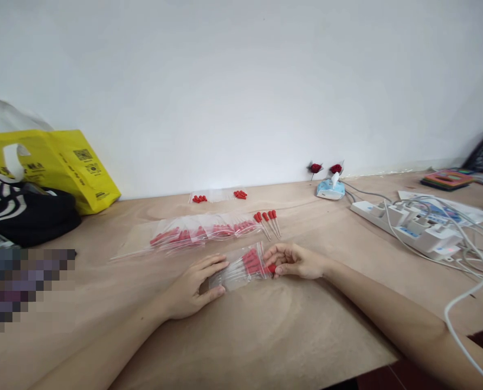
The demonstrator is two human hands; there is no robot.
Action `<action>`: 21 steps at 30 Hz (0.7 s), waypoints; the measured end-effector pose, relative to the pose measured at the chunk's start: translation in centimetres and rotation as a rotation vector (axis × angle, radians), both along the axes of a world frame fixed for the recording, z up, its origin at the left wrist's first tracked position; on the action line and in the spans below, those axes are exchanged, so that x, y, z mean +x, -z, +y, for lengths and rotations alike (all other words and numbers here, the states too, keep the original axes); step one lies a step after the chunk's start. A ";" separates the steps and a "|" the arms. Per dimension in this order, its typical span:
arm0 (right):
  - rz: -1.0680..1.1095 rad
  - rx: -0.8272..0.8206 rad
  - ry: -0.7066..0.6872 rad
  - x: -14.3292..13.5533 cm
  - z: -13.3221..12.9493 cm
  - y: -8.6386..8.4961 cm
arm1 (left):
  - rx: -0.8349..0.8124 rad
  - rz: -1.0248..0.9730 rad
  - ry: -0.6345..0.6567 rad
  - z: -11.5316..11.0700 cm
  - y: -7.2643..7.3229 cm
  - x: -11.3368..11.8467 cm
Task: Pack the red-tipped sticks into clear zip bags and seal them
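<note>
My left hand (190, 287) rests on the worktop (265, 336), thumb and fingers spread in a C at the left end of a clear bag (230, 281) of red-tipped sticks (251, 261). My right hand (296, 261), fingers curled, pinches one red tip (271, 268) at the bag's right end.

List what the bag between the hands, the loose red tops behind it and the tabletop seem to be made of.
Bag: thin, glossy clear plastic film; contents show through and it catches light.
Red tops: probably rubber or soft plastic, evenly coloured; which one stays open.
Tabletop: wood or wood-look sheet, low sheen; swirling grain shows.
</note>
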State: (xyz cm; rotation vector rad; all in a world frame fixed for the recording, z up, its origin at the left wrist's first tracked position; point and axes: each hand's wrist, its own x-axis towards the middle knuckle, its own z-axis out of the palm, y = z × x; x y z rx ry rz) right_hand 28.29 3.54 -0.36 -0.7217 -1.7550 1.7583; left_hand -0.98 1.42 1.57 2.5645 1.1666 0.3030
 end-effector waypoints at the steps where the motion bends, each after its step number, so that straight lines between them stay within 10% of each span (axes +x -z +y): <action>1: 0.006 -0.011 0.006 0.0 0.0 0.0 | 0.000 -0.003 -0.001 0.0 0.0 0.0; 21: -0.169 0.174 0.243 -1.6 0.3 1.0 | -0.001 0.027 0.018 0.1 -0.1 -0.1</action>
